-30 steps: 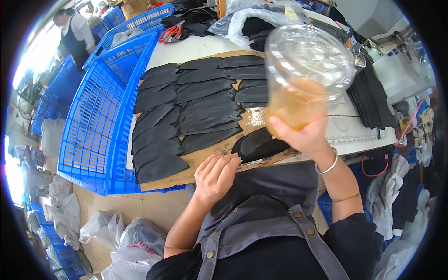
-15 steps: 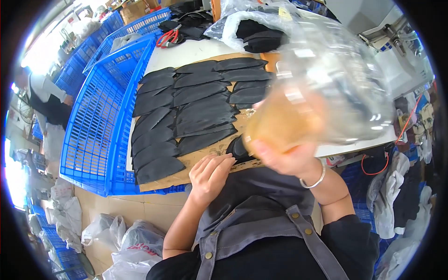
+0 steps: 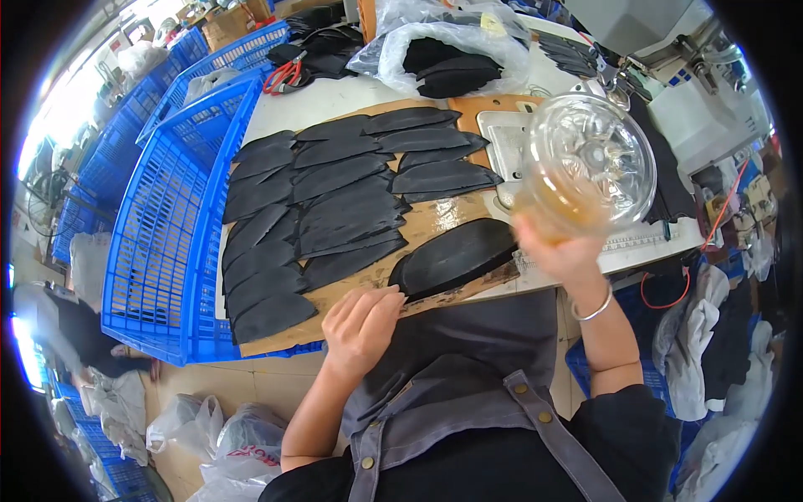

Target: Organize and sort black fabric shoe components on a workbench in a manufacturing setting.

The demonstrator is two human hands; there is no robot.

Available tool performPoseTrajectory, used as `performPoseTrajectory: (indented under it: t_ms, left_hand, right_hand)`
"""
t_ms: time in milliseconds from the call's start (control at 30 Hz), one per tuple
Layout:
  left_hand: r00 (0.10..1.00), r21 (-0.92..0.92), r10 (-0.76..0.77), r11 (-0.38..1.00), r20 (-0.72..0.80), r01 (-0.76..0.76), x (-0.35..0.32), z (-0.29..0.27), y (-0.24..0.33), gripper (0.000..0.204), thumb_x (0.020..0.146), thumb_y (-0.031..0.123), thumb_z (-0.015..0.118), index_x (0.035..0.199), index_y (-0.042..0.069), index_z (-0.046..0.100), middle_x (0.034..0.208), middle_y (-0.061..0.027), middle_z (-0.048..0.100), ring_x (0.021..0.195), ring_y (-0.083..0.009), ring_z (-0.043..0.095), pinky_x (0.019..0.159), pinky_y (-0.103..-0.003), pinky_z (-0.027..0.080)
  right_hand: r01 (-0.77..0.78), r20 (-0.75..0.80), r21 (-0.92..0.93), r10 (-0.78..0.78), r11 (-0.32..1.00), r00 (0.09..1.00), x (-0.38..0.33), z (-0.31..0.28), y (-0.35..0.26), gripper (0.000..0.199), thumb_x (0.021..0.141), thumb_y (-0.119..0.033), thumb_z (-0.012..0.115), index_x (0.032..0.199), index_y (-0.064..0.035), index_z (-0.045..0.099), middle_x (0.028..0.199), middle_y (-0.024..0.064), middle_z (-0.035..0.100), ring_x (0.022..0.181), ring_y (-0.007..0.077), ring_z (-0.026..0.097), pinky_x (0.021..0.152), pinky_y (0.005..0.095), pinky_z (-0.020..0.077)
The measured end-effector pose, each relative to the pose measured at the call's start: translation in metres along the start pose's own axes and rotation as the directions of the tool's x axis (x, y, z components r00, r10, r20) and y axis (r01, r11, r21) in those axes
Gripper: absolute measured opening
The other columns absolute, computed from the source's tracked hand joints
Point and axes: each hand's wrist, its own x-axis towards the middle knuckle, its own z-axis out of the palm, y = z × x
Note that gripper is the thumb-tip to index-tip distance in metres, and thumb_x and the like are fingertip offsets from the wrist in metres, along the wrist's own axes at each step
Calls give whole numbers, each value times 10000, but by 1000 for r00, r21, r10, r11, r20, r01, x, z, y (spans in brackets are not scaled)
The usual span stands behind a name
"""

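My right hand (image 3: 559, 251) grips a large clear plastic bottle (image 3: 595, 151) by its amber-coloured end, which is blurred by motion. The bottle's ribbed round base faces up. Closed fingers of my left hand (image 3: 361, 328) pinch the left end of a black curved piece (image 3: 456, 258). That piece lies at the near edge of a brown board (image 3: 443, 213), with more black edges showing beneath it. Left of it, several rows of black leaf-shaped pieces (image 3: 347, 219) overlap on the board.
Blue plastic crates (image 3: 155, 251) stand along the left of the white table (image 3: 322, 96). At the back lie red-handled scissors (image 3: 283, 75) and an open clear bag (image 3: 393, 63) of black pieces. A sewing machine (image 3: 698, 75) stands at the right. Plastic bags (image 3: 251, 435) lie on the floor.
My right hand has lowered the bottle away from my head and to the right, uncovering the black curved piece. My left hand stays at that piece's end. A person at far left has moved.
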Motion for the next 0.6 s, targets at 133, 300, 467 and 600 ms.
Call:
performPoseTrajectory:
  t_ms: [133, 300, 467, 600]
  left_hand:
    - [982, -26, -24, 999, 189, 29, 30, -18, 5, 213, 646, 122, 754, 761, 43, 593, 907, -69, 615, 802, -239, 609, 663, -324, 497]
    - [947, -84, -38, 994, 318, 68, 70, -5, 19, 322, 616, 213, 786, 766, 48, 553, 958, -97, 591, 907, -289, 566, 743, -363, 475]
    - [861, -87, -32, 992, 507, 88, 104, 31, 36, 432, 677, 255, 750, 988, 40, 542, 982, -106, 566, 947, -323, 532, 887, -397, 392]
    - [767, -30, -111, 985, 632, 167, 115, 38, 35, 469, 694, 259, 737, 1060, 48, 533, 990, -98, 579, 959, -290, 540, 902, -383, 378]
  right_hand:
    - [-313, -421, 191, 366, 930, 830, -22, -18, 40, 460, 743, -139, 687, 1123, 8, 473, 993, 119, 573, 897, 226, 606, 793, 351, 493]
    - [-239, -122, 925, 825, 297, 552, -50, -34, 58, 429, 895, -370, 443, 1119, -6, 485, 1025, 136, 557, 964, 257, 568, 808, 376, 497]
    - [-177, 104, 984, 843, -10, 528, -66, -16, 59, 438, 901, -375, 428, 1125, -4, 491, 1021, 140, 565, 957, 248, 569, 808, 387, 497]
    - [-147, 156, 985, 848, -93, 506, -71, -10, 59, 404, 879, -360, 474, 1066, -5, 520, 981, 143, 580, 933, 268, 588, 777, 386, 514]
